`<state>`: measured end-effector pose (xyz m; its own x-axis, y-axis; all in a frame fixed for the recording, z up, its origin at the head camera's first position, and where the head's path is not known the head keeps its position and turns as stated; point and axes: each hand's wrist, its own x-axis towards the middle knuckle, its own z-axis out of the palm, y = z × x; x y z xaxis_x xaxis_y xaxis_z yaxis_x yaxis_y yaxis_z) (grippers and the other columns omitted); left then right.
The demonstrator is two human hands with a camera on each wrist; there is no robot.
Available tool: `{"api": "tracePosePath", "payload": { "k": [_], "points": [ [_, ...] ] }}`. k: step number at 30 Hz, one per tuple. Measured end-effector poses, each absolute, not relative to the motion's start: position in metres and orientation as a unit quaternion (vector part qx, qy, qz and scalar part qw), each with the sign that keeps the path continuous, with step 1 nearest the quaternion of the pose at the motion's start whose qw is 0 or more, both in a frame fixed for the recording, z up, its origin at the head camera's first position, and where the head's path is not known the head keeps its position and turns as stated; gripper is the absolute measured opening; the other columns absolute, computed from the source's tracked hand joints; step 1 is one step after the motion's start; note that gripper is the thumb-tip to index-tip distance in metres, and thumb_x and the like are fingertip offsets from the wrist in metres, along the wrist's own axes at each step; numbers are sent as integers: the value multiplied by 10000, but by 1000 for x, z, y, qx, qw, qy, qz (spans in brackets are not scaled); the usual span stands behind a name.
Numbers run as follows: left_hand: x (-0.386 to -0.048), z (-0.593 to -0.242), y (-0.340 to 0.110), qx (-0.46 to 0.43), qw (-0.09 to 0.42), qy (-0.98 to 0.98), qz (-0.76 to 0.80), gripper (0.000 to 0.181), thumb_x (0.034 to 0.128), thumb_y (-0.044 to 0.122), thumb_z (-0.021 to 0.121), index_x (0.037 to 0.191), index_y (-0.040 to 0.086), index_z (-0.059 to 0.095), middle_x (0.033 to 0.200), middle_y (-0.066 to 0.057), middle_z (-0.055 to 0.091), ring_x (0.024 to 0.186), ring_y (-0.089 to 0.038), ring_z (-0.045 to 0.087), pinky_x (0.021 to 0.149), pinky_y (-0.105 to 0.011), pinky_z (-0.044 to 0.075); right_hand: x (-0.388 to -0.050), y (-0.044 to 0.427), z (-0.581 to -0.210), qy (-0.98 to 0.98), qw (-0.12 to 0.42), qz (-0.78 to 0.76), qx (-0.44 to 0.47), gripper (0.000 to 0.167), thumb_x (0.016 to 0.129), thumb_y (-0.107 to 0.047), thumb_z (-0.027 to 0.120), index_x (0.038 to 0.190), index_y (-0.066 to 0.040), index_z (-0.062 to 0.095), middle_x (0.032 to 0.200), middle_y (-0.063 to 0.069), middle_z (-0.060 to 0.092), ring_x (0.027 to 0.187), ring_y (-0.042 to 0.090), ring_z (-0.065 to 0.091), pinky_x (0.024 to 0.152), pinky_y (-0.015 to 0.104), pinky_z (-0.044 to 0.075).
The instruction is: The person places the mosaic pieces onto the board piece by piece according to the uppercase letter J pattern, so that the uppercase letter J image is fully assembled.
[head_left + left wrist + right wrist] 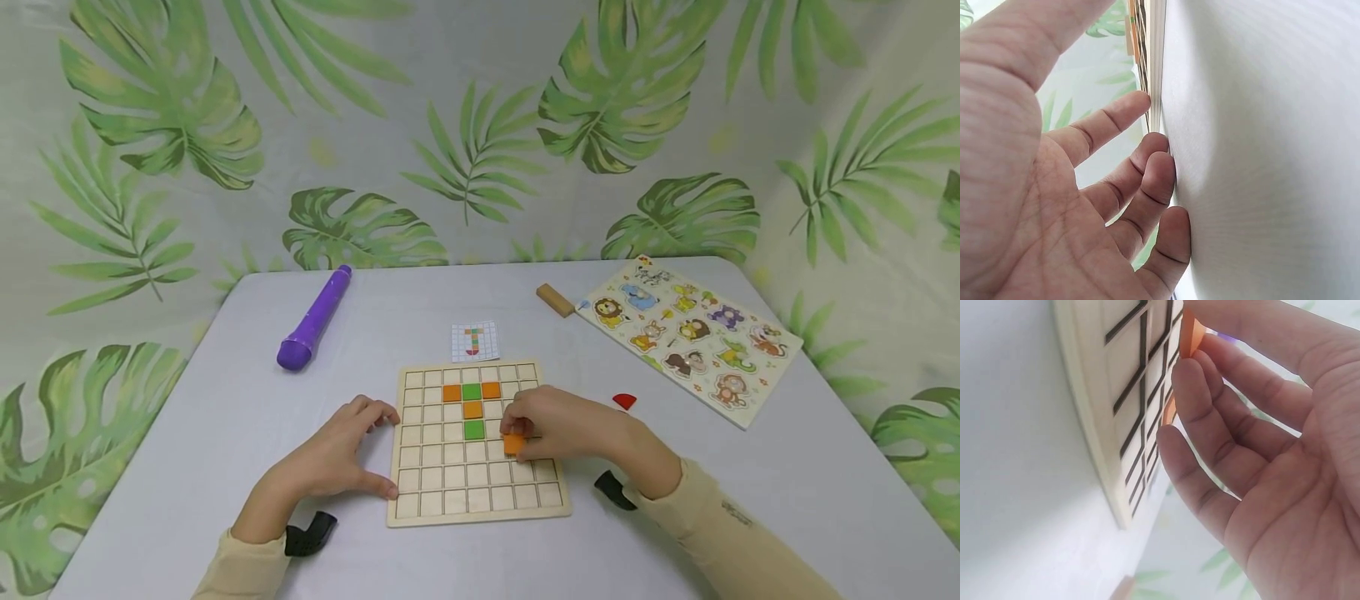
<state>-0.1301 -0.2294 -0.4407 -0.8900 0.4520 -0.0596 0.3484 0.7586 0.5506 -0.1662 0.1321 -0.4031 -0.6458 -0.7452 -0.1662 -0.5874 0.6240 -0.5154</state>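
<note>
A wooden grid board lies flat on the table. In its upper rows sit orange and green square tiles, among them a green tile lowest in the middle column. My right hand pinches an orange square tile over the right part of the board; the same tile shows between thumb and fingers in the right wrist view. At the board's left edge rests my left hand, thumb and fingers spread, fingertips touching the rim. The left wrist view shows that hand with its fingers slightly bent against the edge.
Behind the board lies a small pattern card. A red quarter-round piece is right of the board. Farther right lies an animal puzzle board with a wooden block at its corner. A purple microphone lies at left.
</note>
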Motion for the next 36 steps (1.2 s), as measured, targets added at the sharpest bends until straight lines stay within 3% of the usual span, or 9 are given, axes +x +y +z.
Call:
{"api": "tracePosePath", "payload": {
  "k": [17,36],
  "points": [
    [-131,-441,-229,214,94,933,274,892,614,556,1016,1329,230,594,1210,25,566,1163,-172,520,1012,-434,489,-171,104,-406,857,167,-209,-441,234,917,-182,869,1127,-107,797,983,-47,706,869,65,607,814,186,532],
    [-129,-439,-229,216,92,932,276,898,610,551,1018,1329,216,597,1209,24,565,1164,-176,521,1016,-436,490,-167,91,-413,854,182,-206,-442,95,924,-174,862,975,-143,788,930,-82,688,821,58,572,764,159,505]
  ]
}}
